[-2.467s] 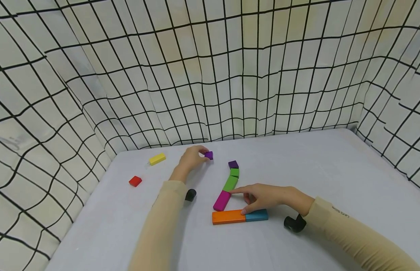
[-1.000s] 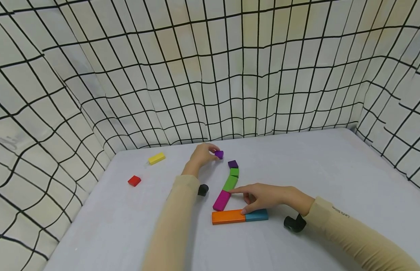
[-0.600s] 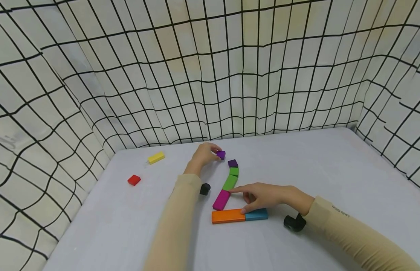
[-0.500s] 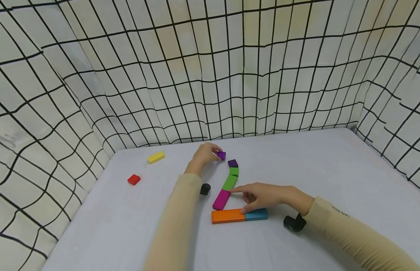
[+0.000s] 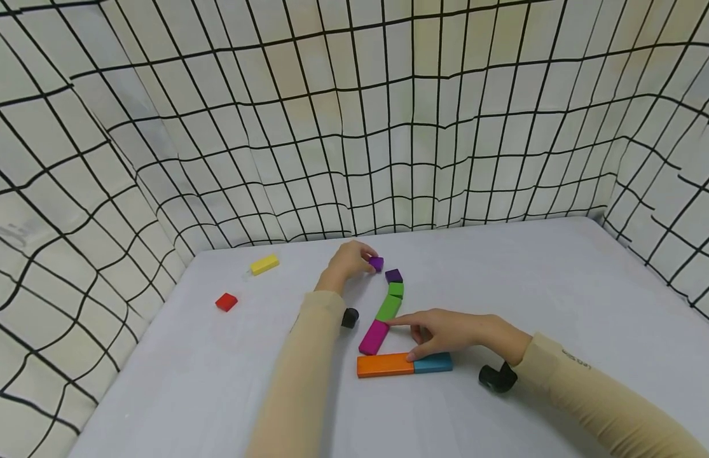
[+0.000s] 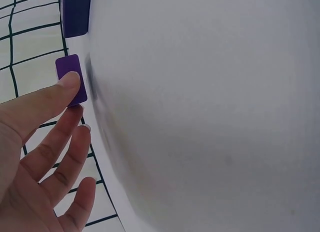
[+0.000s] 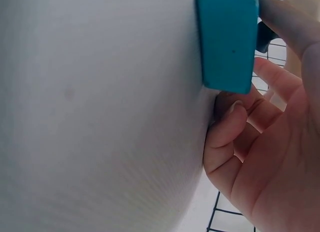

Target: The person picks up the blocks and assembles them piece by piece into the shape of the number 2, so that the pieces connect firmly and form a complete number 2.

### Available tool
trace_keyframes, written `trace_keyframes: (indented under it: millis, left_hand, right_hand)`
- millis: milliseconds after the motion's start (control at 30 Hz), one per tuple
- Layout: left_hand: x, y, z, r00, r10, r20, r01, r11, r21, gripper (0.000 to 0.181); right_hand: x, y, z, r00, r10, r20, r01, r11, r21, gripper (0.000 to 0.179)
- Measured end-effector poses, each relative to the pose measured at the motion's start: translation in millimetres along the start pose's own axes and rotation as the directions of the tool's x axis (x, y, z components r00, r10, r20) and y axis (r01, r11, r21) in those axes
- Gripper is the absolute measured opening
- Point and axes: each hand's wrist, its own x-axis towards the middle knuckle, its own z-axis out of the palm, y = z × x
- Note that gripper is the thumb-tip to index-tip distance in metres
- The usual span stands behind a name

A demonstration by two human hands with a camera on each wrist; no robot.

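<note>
My left hand pinches a small purple block between thumb and fingertips, apart from the far end of a curved row. In the left wrist view the thumb lies across the purple block. The row runs from a dark purple block through a short green block and a longer green block to a magenta block. My right hand touches the green-magenta joint with its straight index finger. Its thumb rests where an orange block meets a blue block; its other fingers are curled.
A yellow block and a red block lie on the left of the white table. White walls with a black grid rise behind the table and at its sides. A black wrist camera is under the right sleeve.
My left hand has carried the purple block rightward, closer to the dark purple block, slowing in the latest frames. The right hand and the laid blocks keep their places.
</note>
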Motion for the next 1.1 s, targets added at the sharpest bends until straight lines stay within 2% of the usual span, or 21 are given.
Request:
trace_keyframes:
  millis: [633, 1100]
  left_hand:
    - [7.1, 4.5, 4.2, 1.0, 0.014, 0.012, -0.015, 0.999, 0.038, 0.038]
    - [8.4, 5.6, 6.9, 0.999, 0.002, 0.049, -0.004, 0.999, 0.048, 0.038]
  right_hand:
    - [0.2, 1.0, 1.5, 1.0, 0.009, -0.006, -0.009, 1.0, -0.002, 0.068]
    - [0.8, 1.8, 1.6, 1.0, 0.007, -0.006, -0.007, 1.0, -0.005, 0.069]
